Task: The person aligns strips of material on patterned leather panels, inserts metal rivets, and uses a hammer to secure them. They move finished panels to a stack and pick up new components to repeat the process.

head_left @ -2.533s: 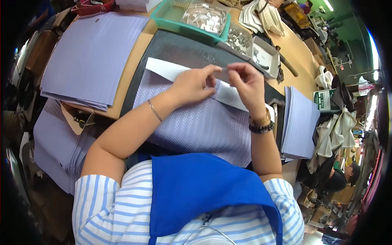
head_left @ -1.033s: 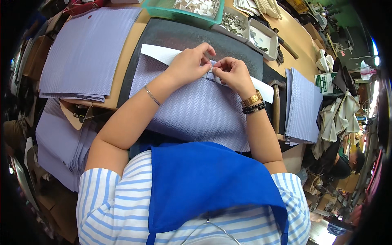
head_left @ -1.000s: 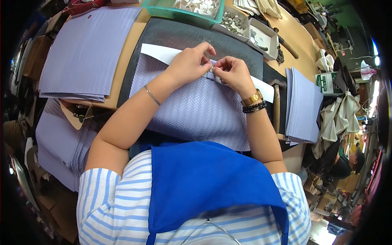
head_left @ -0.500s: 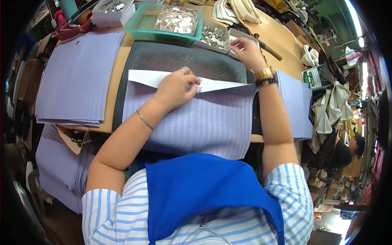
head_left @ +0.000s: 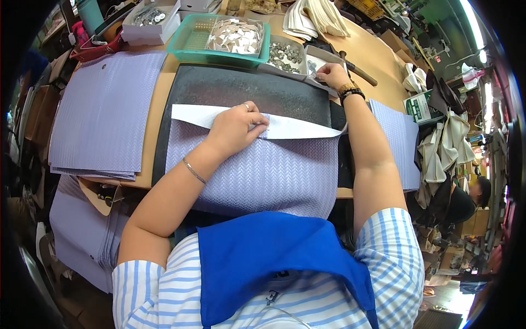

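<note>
A lavender sheet (head_left: 285, 172) with a woven herringbone texture lies over a dark work mat (head_left: 235, 82) and hangs past the table's near edge. Its far edge is folded toward me, baring a white backing strip (head_left: 301, 125). My left hand (head_left: 233, 129) pinches that folded edge near its middle, thumb and fingers closed. My right hand (head_left: 333, 75) dips into a small white box (head_left: 326, 57) holding small metal pieces, fingertips drawn together. Whether a piece is between them is too small to see.
Beside that box is another tray of metal fittings (head_left: 285, 57). A green basket (head_left: 183, 46) holds pale cut pieces (head_left: 236, 37). A hammer (head_left: 359, 71) lies at the right. Stacked lavender sheets (head_left: 107, 112) flank the mat at left, with more sheets (head_left: 393, 145) at right.
My right hand has come down into the small box, its fingers closing together. My left hand keeps hold of the folded edge, and more of the white backing shows. The whole view has shifted slightly.
</note>
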`<action>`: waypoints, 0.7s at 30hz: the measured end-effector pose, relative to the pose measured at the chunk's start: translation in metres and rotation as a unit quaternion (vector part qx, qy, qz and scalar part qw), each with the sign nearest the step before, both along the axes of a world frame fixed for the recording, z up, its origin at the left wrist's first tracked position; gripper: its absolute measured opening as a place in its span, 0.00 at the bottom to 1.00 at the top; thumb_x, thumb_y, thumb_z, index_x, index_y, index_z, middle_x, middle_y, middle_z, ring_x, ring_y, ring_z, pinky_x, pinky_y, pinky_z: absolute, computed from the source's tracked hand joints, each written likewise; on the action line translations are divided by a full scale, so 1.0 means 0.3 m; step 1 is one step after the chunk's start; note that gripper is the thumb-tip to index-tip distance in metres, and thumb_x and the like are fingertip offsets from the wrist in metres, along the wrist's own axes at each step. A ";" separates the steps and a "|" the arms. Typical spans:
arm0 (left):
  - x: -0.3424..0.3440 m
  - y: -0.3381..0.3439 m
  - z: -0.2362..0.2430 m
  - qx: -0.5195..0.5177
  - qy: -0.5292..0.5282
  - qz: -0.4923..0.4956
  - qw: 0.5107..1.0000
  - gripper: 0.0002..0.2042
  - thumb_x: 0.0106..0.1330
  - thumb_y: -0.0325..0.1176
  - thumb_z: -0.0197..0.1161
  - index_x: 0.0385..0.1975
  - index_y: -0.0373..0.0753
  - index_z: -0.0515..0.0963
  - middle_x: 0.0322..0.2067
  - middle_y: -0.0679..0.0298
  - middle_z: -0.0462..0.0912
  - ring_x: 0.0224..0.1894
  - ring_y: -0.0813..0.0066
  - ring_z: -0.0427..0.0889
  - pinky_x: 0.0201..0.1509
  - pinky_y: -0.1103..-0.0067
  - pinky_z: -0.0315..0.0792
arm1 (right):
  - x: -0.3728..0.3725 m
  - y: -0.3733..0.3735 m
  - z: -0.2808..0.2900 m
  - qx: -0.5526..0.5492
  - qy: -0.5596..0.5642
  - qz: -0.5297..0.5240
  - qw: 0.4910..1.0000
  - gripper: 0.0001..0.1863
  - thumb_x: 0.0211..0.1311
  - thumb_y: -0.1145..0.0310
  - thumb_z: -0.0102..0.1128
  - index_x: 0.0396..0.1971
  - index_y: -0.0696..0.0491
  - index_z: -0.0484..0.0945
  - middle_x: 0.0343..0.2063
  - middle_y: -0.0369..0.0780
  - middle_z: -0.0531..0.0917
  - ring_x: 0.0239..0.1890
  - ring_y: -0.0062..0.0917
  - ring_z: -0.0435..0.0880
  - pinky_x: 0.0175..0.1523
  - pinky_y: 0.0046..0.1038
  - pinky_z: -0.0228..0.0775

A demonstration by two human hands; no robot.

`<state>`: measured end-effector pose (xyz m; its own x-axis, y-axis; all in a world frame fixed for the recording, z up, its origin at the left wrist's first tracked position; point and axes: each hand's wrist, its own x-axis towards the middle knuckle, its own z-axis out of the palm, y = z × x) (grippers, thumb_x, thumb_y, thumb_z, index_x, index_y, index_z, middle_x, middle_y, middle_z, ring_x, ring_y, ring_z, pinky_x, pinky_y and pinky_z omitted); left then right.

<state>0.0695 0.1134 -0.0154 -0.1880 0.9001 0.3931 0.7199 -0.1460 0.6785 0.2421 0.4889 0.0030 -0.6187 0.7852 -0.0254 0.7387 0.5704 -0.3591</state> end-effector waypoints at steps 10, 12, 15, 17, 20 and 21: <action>-0.004 0.002 0.000 0.009 -0.002 -0.008 1.000 0.05 0.65 0.35 0.72 0.36 0.45 0.88 0.35 0.66 0.83 0.34 0.64 0.85 0.40 0.71 0.79 | 0.054 -0.027 0.104 -0.161 0.189 -0.051 0.967 0.12 0.61 0.66 0.76 0.40 0.55 0.88 0.30 0.32 0.87 0.30 0.13 0.82 0.34 0.18 0.73; 0.000 0.007 0.009 0.007 -0.004 -0.020 1.000 0.05 0.65 0.34 0.71 0.37 0.44 0.88 0.35 0.65 0.82 0.34 0.63 0.85 0.41 0.70 0.79 | 0.062 -0.074 0.150 -0.162 0.206 -0.025 0.965 0.12 0.61 0.66 0.76 0.41 0.55 0.87 0.29 0.31 0.87 0.30 0.11 0.81 0.33 0.17 0.72; -0.024 -0.020 -0.001 -0.008 -0.008 -0.023 1.000 0.07 0.64 0.33 0.71 0.39 0.41 0.87 0.37 0.62 0.83 0.37 0.62 0.86 0.44 0.69 0.79 | -0.023 -0.322 0.259 -0.196 0.227 0.067 0.952 0.12 0.66 0.66 0.73 0.43 0.56 0.86 0.32 0.31 0.87 0.32 0.10 0.81 0.37 0.16 0.74; -0.019 -0.013 -0.007 0.013 -0.027 -0.047 0.998 0.09 0.64 0.32 0.71 0.42 0.39 0.86 0.38 0.59 0.83 0.40 0.60 0.86 0.47 0.68 0.79 | -0.016 -0.508 0.255 -0.207 0.259 0.169 0.928 0.12 0.66 0.66 0.72 0.43 0.57 0.87 0.35 0.33 0.89 0.34 0.13 0.84 0.41 0.17 0.77; -0.021 -0.026 0.008 -0.007 -0.019 -0.041 0.999 0.15 0.62 0.31 0.71 0.48 0.39 0.81 0.39 0.57 0.84 0.43 0.58 0.87 0.49 0.67 0.80 | -0.020 -0.739 0.152 -0.194 0.222 0.215 0.931 0.11 0.66 0.68 0.71 0.44 0.57 0.88 0.36 0.36 0.91 0.35 0.15 0.85 0.43 0.21 0.79; -0.021 -0.026 0.010 -0.004 -0.018 -0.031 0.999 0.17 0.61 0.31 0.71 0.50 0.40 0.80 0.39 0.58 0.84 0.43 0.57 0.87 0.49 0.67 0.80 | -0.023 -0.810 0.152 -0.204 0.203 0.198 0.937 0.11 0.65 0.69 0.70 0.45 0.57 0.88 0.35 0.37 0.91 0.34 0.15 0.85 0.42 0.22 0.79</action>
<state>0.0633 0.1055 -0.0125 -0.1462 0.9136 0.3795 0.6850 -0.1833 0.7051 0.2353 0.2459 0.0484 -0.8831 0.4684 0.0261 0.2543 0.5248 -0.8124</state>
